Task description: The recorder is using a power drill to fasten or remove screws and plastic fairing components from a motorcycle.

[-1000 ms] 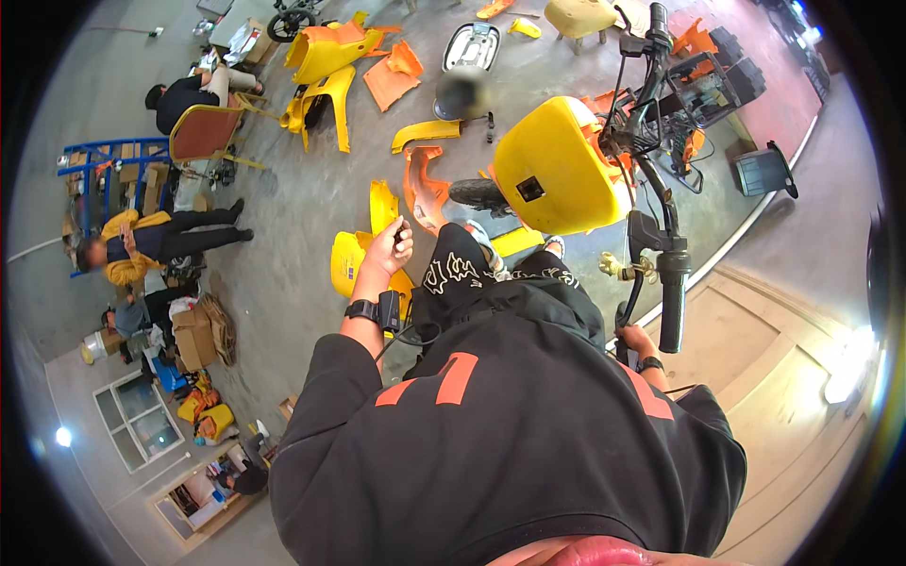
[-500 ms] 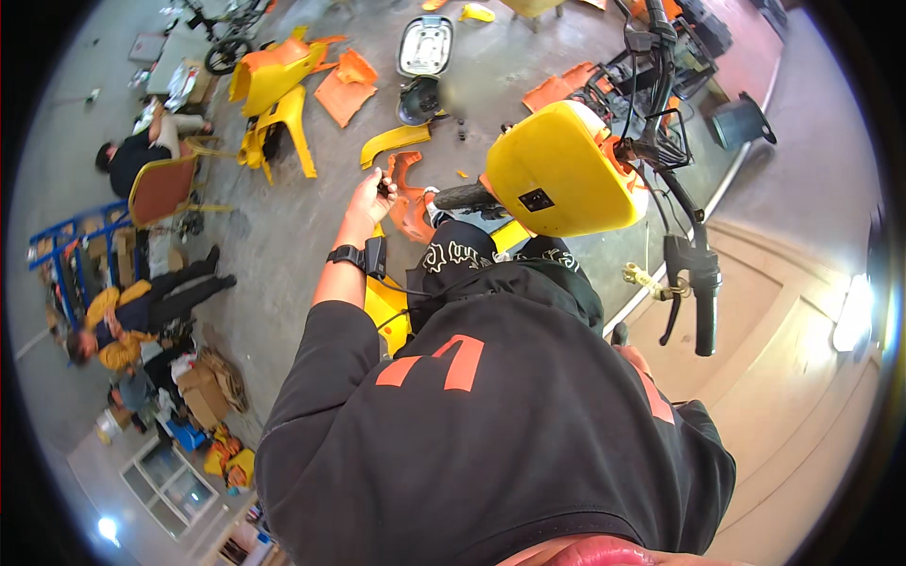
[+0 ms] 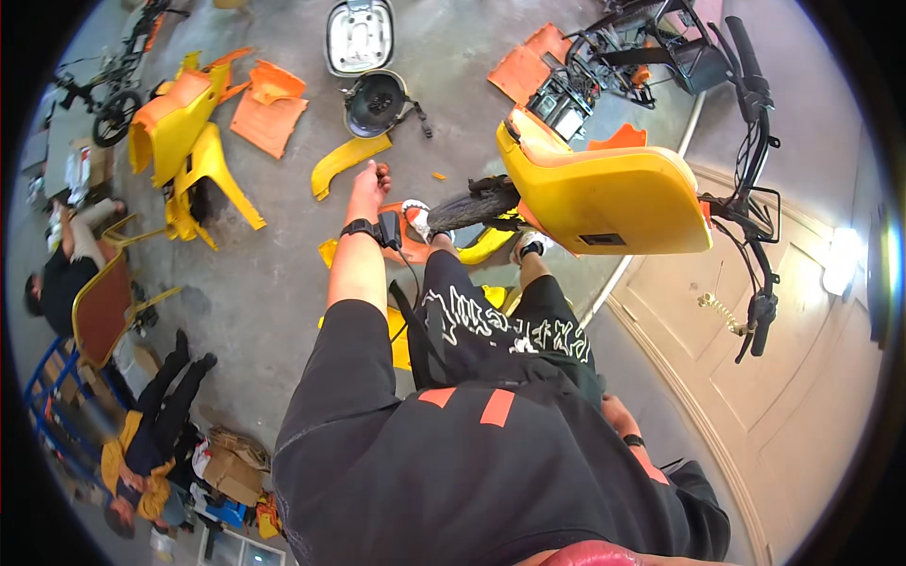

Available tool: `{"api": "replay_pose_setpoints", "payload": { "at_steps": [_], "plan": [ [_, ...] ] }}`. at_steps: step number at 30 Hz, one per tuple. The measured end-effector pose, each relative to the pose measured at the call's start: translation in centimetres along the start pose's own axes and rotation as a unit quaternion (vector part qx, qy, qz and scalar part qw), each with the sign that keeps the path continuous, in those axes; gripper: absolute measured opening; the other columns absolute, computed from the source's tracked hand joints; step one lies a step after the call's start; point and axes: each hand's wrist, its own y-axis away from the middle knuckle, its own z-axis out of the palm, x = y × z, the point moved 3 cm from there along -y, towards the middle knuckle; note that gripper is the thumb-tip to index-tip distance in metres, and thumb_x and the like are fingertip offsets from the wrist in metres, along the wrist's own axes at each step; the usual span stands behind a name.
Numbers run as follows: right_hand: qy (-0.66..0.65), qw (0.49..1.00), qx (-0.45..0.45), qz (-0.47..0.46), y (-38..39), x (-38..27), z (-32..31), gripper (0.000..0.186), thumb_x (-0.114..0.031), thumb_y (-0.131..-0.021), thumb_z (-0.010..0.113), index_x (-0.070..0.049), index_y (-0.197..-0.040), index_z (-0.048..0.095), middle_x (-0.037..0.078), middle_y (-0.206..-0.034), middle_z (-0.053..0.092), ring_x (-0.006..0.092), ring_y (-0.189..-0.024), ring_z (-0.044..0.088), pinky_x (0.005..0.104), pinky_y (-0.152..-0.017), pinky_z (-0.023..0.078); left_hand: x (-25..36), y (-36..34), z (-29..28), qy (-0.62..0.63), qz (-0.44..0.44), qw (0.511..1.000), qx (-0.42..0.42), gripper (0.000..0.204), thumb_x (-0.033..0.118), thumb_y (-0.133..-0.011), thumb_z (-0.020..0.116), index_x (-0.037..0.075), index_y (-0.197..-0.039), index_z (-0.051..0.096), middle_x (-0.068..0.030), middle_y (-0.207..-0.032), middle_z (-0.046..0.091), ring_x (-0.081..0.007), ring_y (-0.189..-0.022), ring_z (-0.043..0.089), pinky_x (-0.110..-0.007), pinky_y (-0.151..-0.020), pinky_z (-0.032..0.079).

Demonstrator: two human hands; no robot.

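In the head view, the left hand [image 3: 371,181] is raised at the end of an outstretched forearm, fingers curled loosely inward; whether anything small sits inside them I cannot tell. Nearest to it in the picture is a yellow curved trim panel [image 3: 347,164] on the floor, just beyond the knuckles and to the left, its long axis slanting from lower left to upper right; the height between hand and panel cannot be judged. An upturned black helmet [image 3: 376,102] lies directly past the panel. The right hand [image 3: 618,413] hangs low beside the hip, partly hidden, so its grip cannot be told. The scooter's yellow front shield [image 3: 604,208] stands ahead and to the right of the left hand, with its front tyre [image 3: 472,208] pointing leftward past the shoes. The handlebar [image 3: 741,208] runs up and down the right side; its lower grip [image 3: 761,338] is nearer the right hand, yet well apart from it
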Motion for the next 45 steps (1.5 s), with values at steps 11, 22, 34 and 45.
{"api": "replay_pose_setpoints", "payload": {
  "at_steps": [11,22,34,45],
  "plan": [
    [-0.056,0.989,0.025,0.131,3.9,3.4,5.4,0.05,-0.028,-0.079,0.065,0.008,-0.113,0.061,0.018,-0.103,0.067,0.0259,-0.093,0.064,0.0371,-0.08,0.049,2.7,-17.0,-1.5,0.359,-0.039,0.932,0.031,0.008,0.002,-0.087,0.049,-0.006,-0.09,0.049,-0.0168,-0.085,0.057,-0.0304,-0.082,0.061,-0.046,-0.08,0.057],
    [-0.164,0.977,0.036,0.13,5.0,1.1,6.4,0.044,-0.025,-0.08,0.067,0.003,-0.113,0.062,0.011,-0.093,0.067,0.0197,-0.081,0.064,0.0347,-0.071,0.051,7.9,-19.6,-1.1,0.237,0.038,0.971,0.019,0.046,0.014,-0.095,0.037,-0.011,-0.133,0.031,-0.0223,-0.133,0.045,-0.0365,-0.112,0.056,-0.049,-0.099,0.048],
    [-0.195,0.979,0.031,0.055,1.3,2.8,6.5,0.047,-0.026,-0.079,0.068,0.007,-0.112,0.064,0.014,-0.099,0.068,0.0207,-0.086,0.066,0.0365,-0.076,0.052,-14.1,4.4,-10.7,-0.118,-0.167,0.976,-0.081,0.02,0.021,-0.093,0.05,0.007,-0.088,0.063,-0.0072,-0.078,0.067,-0.0213,-0.072,0.066,-0.035,-0.063,0.054],
    [-0.03,0.998,0.046,-0.031,-4.9,4.0,0.9,0.056,-0.035,-0.067,0.074,0.007,-0.103,0.066,0.014,-0.1,0.069,0.0272,-0.085,0.067,0.0383,-0.075,0.051,-11.3,14.4,0.8,-0.528,0.08,0.836,-0.121,0.029,0.02,-0.091,0.047,0.002,-0.109,0.062,-0.0137,-0.091,0.067,-0.0244,-0.086,0.066,-0.036,-0.068,0.05]
  ]
}}
